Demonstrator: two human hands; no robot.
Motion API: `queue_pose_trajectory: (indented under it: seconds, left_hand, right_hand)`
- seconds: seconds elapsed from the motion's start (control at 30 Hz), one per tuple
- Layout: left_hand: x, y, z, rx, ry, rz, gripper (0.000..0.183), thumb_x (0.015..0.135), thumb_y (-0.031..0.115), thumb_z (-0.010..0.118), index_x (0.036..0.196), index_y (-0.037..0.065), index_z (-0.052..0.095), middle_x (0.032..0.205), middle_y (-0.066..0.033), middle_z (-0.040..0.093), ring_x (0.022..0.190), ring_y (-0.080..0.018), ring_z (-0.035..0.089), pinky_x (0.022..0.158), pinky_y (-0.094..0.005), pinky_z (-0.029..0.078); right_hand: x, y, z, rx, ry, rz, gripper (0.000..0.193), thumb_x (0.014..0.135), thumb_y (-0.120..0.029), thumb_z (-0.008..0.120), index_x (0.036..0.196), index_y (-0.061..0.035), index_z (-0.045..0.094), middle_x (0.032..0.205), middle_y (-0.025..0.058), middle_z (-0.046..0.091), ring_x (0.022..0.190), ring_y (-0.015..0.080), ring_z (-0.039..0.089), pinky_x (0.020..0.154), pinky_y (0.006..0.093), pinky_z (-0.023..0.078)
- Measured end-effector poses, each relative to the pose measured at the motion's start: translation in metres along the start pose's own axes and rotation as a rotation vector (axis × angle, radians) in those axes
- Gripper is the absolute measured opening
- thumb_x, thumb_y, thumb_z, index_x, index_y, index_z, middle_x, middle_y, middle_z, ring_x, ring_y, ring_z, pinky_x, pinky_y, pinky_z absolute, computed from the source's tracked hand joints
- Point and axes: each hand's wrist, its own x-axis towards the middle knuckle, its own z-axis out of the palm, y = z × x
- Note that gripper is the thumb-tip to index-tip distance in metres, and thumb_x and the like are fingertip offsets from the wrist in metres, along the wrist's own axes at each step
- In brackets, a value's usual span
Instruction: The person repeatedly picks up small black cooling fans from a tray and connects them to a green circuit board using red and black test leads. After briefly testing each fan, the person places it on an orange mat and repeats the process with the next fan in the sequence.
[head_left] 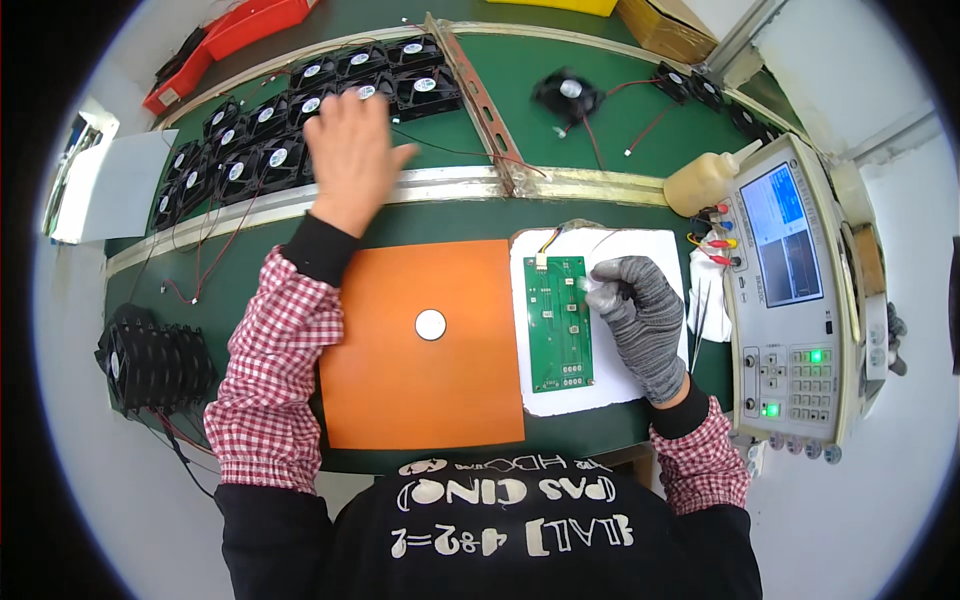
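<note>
Black printed clothing (520, 535) spreads at six o'clock. Toward eleven, the left hand (352, 160) — bare, fingers stretched, thumb apart — is over rows of black fans (278, 157); whether it touches them, I cannot tell. Between three and four, a green circuit board (560, 340) lies on a white sheet (660, 255); the gloved right hand (640, 315) curls at its right edge, fingertips narrow, any grip unclear.

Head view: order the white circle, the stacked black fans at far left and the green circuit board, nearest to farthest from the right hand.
1. Green circuit board: just left of the right hand.
2. White circle: farther left, on the orange sheet.
3. Stacked black fans: far left.
</note>
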Motion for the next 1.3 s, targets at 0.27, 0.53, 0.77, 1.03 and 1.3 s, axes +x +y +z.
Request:
queue_pose_trajectory:
  seconds: [0.27, 0.53, 0.77, 1.03, 1.3]
  left_hand:
    - [-0.056, 0.010, -0.074, -0.672, -0.020, 0.473, 0.012, 0.065, 0.005, 0.064, 0.075, 0.009, 0.058, 0.086, -0.0093, 0.051, 0.079, -0.0290, 0.051, 0.070, -0.0404, 0.038]
    - [-0.115, -0.015, -0.107, -0.056, 0.385, 0.772, 0.008, 0.080, 0.014, 0.059, 0.084, 0.007, 0.059, 0.089, -0.0036, 0.054, 0.087, -0.0232, 0.055, 0.073, -0.0376, 0.045]
    - [-0.119, -0.020, -0.115, -0.544, 0.155, 0.226, 0.018, 0.071, -0.010, 0.065, 0.086, -0.002, 0.061, 0.085, -0.0093, 0.050, 0.075, -0.0248, 0.049, 0.060, -0.0343, 0.039]
    - [-0.126, 0.026, -0.125, -0.828, -0.308, 0.284, 0.053, 0.058, 0.017, 0.085, 0.103, 0.005, 0.059, 0.104, -0.0138, 0.050, 0.097, -0.0330, 0.049, 0.084, -0.0427, 0.037]
    - [-0.109, 0.033, -0.113, -0.817, -0.529, 0.270, 0.094, 0.054, 0.029, 0.090, 0.134, 0.002, 0.048, 0.125, -0.0178, 0.052, 0.113, -0.0368, 0.048, 0.097, -0.0457, 0.037]
  right_hand:
    - [0.004, -0.034, 0.001, -0.216, -0.071, -0.449, 0.041, 0.078, -0.005, 0.075, 0.117, -0.0092, 0.062, 0.116, 0.0150, 0.062, 0.101, 0.0307, 0.064, 0.085, 0.0364, 0.053]
    - [-0.006, -0.027, -0.007, -0.399, -0.244, -0.522, 0.057, 0.069, -0.004, 0.069, 0.125, -0.0107, 0.060, 0.099, 0.0087, 0.057, 0.087, 0.0295, 0.059, 0.075, 0.0418, 0.050]
    - [0.006, -0.023, -0.012, -0.403, -0.245, -0.088, 0.018, 0.077, -0.006, 0.072, 0.095, -0.0076, 0.073, 0.086, 0.0080, 0.061, 0.082, 0.0238, 0.062, 0.071, 0.0351, 0.051]
    - [0.004, -0.010, 0.002, -0.082, -0.261, 0.055, 0.012, 0.078, -0.003, 0.074, 0.089, -0.0015, 0.070, 0.083, 0.0079, 0.062, 0.078, 0.0197, 0.063, 0.072, 0.0309, 0.052]
    - [0.005, 0.004, 0.003, -0.064, -0.284, 0.031, 0.016, 0.071, -0.003, 0.077, 0.084, -0.0012, 0.068, 0.088, 0.0100, 0.061, 0.085, 0.0257, 0.061, 0.078, 0.0345, 0.051]
